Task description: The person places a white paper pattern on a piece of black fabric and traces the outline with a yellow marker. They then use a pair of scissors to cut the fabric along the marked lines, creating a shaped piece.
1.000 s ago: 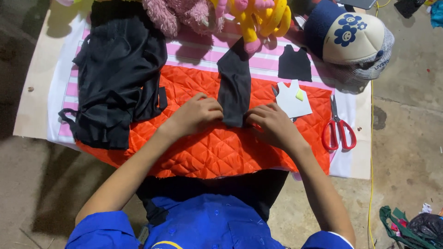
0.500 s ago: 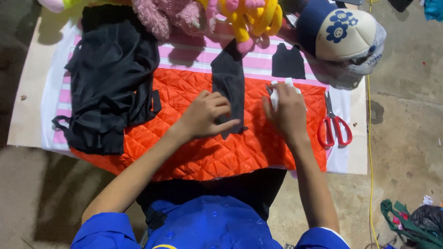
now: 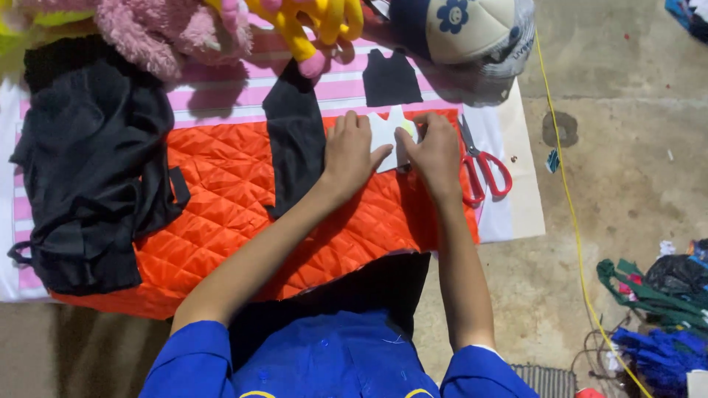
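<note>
My left hand (image 3: pixel 351 152) and my right hand (image 3: pixel 434 150) rest side by side on a small white paper shape (image 3: pixel 386 133) lying on orange quilted fabric (image 3: pixel 228 188). Both hands press the paper flat with fingers spread. A long black fabric strip (image 3: pixel 295 140) lies on the orange fabric just left of my left hand. Red-handled scissors (image 3: pixel 483 166) lie just right of my right hand.
A black garment (image 3: pixel 88 177) lies at the left on a pink striped cloth (image 3: pixel 243 92). A small black cut piece (image 3: pixel 391 77), plush toys (image 3: pixel 177 26) and a cap (image 3: pixel 472 29) sit at the far edge. A yellow cord (image 3: pixel 564 191) and fabric scraps (image 3: pixel 656 295) lie on the concrete floor.
Both hands moved right, off the black strip, and came together on the white paper shape. The view also shifted.
</note>
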